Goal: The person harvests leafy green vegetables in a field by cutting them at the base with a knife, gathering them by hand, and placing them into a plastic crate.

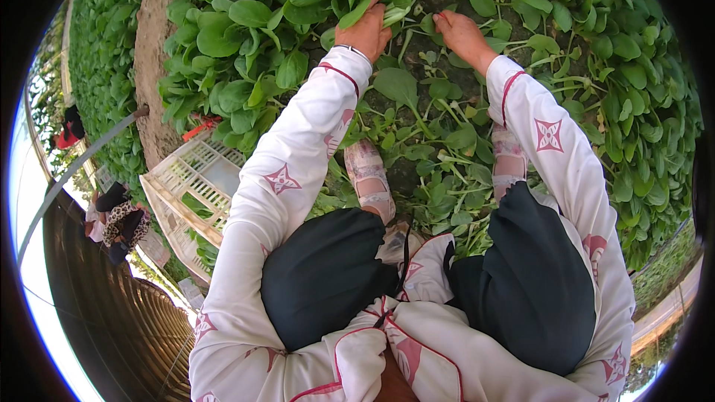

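Observation:
My left hand [363, 32] grips a bunch of leafy greens by the pale stems [397, 13], and the broad leaves spread up and left over my fingers. To the right, my right hand [465, 38] is closed, with a small red thing [441, 15] showing at its fingertips; it is too small to identify. Between the hands lies dark soil with low green plants. Loose and trampled leaves [433, 173] cover the ground between my shoes.
A white plastic crate [192, 178] with greens inside stands left of my left arm. Dense leafy plants [631, 89] grow on the right. A dirt path [155, 61] and a curved grey pole [84, 159] lie to the left. Other people [120, 220] are farther off there.

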The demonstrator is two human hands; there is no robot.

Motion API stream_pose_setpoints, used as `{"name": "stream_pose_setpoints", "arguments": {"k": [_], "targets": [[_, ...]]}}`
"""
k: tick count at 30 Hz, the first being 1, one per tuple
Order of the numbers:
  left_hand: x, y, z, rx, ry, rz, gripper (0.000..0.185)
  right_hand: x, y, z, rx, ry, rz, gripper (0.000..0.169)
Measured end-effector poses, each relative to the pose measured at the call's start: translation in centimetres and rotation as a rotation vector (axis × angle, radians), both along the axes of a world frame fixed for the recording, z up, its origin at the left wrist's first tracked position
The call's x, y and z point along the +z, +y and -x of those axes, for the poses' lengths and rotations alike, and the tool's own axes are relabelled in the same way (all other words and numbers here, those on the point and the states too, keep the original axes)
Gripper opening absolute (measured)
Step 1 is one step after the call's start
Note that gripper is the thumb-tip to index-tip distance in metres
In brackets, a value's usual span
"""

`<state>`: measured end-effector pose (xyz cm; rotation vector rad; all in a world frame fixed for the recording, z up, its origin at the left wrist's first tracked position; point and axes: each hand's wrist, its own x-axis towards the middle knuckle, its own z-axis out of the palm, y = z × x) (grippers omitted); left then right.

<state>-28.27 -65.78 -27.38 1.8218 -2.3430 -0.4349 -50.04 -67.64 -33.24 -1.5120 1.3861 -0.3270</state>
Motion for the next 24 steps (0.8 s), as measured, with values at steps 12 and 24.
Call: {"name": "stream_pose_setpoints", "arguments": {"k": [12,24], "targets": [[1.6,2.0,-0.1,0.137,0.271,-0.088,0.038,2.7,-1.4,0.5,0.057,-0.254,-0.639,0.034],[5.9,6.1,1.7,0.528,1.276,-0.661,0.029,7.2,2.2,0.3,-0.353,-0.766,-0.392,0.034]]}}
